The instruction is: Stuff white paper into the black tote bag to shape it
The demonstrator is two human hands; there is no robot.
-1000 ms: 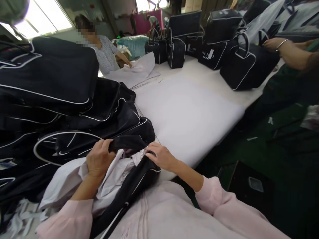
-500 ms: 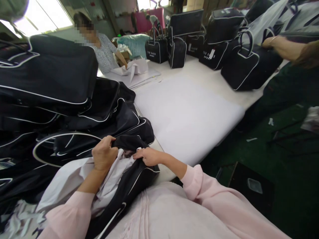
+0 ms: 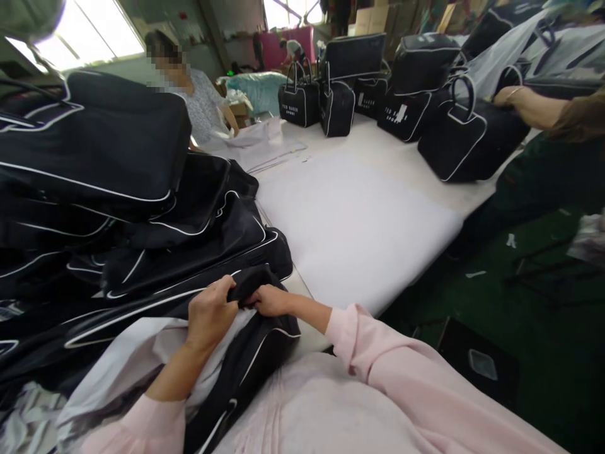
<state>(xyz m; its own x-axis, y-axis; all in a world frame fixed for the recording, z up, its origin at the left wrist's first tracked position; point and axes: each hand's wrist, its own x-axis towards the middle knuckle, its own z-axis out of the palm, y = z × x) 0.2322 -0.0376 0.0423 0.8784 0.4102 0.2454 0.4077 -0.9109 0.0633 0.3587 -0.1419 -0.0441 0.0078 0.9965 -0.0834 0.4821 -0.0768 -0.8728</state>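
On the far left, a big pile of black bags (image 3: 104, 189) with white edges is sitting on the table (image 3: 406, 161). Under the person's left arm, white paper (image 3: 118, 359) is sticking out of a black bag (image 3: 246, 359) that is lying at the near edge of the table, right in front of the person.

The left hand (image 3: 210, 312) is closing its fingers around the top edge of this black bag, with the paper just under it. The right hand (image 3: 269, 299) is sitting right beside it, almost touching, and it is pinching the same black edge with its fingers curled shut. Both arms are wearing pink sleeves (image 3: 373, 340).

In the middle, a thick white pad (image 3: 359, 221) is lying flat on the table. Behind it, a person in a grey top (image 3: 201, 107) is leaning over more white paper. Small black handbags (image 3: 299, 101) are standing in a row at the far end.

On the right, another person's hand (image 3: 508, 96) with a bracelet is resting on a bigger black bag (image 3: 466, 139).
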